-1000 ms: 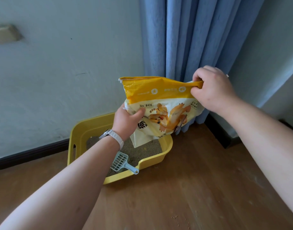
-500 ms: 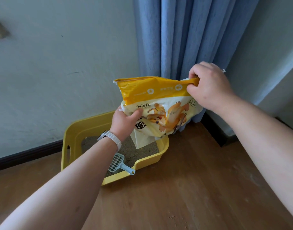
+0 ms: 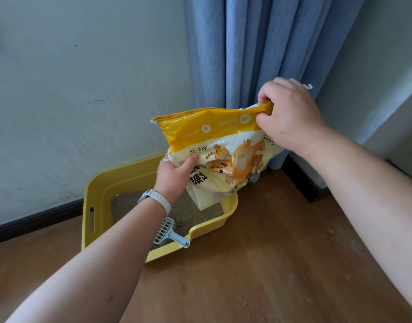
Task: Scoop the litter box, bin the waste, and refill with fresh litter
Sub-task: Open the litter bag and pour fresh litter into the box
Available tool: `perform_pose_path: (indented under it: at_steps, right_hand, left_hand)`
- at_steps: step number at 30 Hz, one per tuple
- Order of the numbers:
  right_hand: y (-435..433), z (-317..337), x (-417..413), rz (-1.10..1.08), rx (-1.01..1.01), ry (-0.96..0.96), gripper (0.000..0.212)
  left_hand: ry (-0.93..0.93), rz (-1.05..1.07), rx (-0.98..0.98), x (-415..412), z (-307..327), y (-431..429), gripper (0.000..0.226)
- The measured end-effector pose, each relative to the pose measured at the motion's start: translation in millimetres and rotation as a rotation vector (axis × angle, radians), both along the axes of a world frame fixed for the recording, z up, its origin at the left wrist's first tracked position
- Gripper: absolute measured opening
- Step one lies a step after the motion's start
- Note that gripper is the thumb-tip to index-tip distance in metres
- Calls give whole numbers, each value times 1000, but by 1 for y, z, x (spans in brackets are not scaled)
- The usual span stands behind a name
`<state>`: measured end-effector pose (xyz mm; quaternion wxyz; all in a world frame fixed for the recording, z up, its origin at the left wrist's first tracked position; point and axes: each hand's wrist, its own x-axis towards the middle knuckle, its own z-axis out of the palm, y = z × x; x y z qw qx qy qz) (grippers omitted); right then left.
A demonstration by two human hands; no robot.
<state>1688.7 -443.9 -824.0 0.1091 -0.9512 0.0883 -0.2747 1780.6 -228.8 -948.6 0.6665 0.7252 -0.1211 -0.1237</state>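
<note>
My left hand (image 3: 174, 176) and right hand (image 3: 291, 115) both clamp the litter bag (image 3: 223, 129) above the litter box (image 3: 107, 183). Bag mouth hidden; near-rim scoop (image 3: 164, 229) half-covered by forearm.

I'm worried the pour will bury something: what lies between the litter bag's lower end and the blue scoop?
In the head view, only loose litter in the yellow box lies between the litter bag and the scoop.

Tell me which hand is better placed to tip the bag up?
Right hand, likely: it pinches the raised end of the litter bag; left hand grips low, above the litter box.
</note>
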Motion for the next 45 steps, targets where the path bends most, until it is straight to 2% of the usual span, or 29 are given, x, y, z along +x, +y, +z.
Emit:
perform_pose_path:
  at_steps: [7, 23, 29, 45]
  right_hand:
    - [12, 12, 4, 34, -32, -10, 8]
    - [17, 12, 5, 39, -35, 6, 12]
    - [14, 13, 5, 49, -49, 13, 8]
    - [24, 16, 8, 96, -68, 25, 9]
  left_hand:
    - [61, 20, -73, 4, 0, 4, 12]
    - [88, 14, -48, 6, -7, 7, 25]
    - [181, -29, -66, 3, -10, 5, 31]
    - [209, 47, -76, -1, -16, 7, 19]
